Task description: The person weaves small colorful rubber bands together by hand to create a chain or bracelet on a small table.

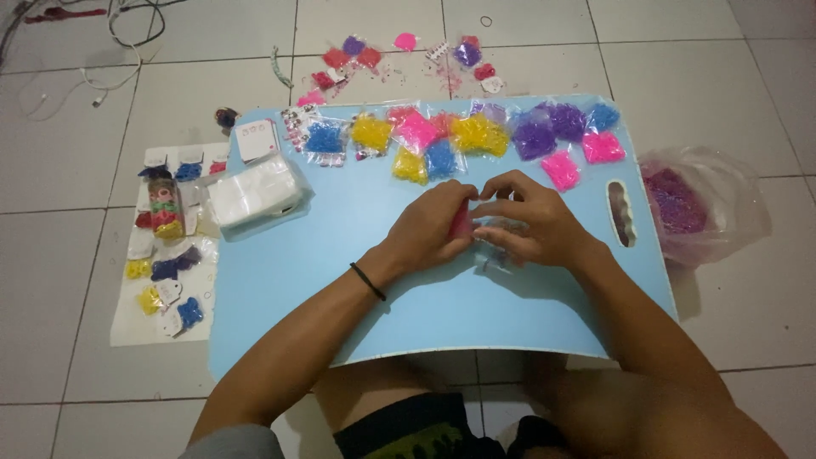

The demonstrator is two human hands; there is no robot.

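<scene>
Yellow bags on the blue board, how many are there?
3: one left in the row, one lower beside a blue bag, one mid-row. The hands may hide more.

Even, soft indoor light; faint shadows under hands (476, 225); slight motion blur there; perhaps mild wide-angle bowing at edges.

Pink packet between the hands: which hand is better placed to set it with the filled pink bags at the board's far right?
Probably the right hand: it lies nearer the pink bags than the left hand, though both grip the pink packet.
</scene>
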